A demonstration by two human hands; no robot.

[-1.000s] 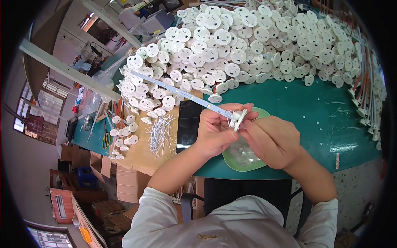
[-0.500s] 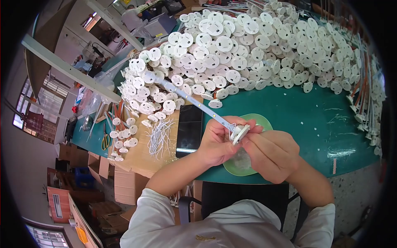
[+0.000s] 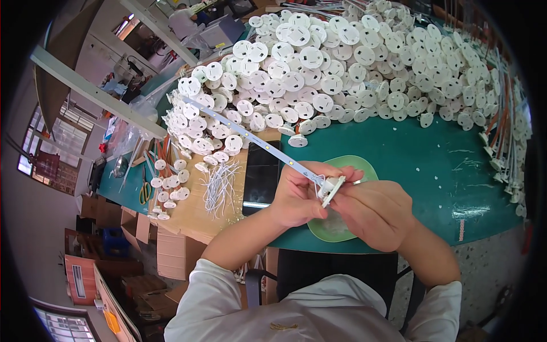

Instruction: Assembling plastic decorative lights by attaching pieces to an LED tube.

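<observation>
Head view
Left hand (image 3: 299, 196): grip closed around the near end of the long LED strip (image 3: 245, 134), thumb side against the small white round cap (image 3: 332, 189).
Right hand (image 3: 373, 214): fingers pinched on the cap from the other side; thin white wires (image 3: 319, 181) loop just above the grip.
Strip: runs up and left from the grip, over the black phone (image 3: 261, 175), toward the heap of white caps (image 3: 342, 74).
Below the grip: pale green plate (image 3: 353, 166) on the green table (image 3: 433, 165).
Doing it well: likely hold the strip steady, keep wires unpinched, seat the cap squarely.
</observation>
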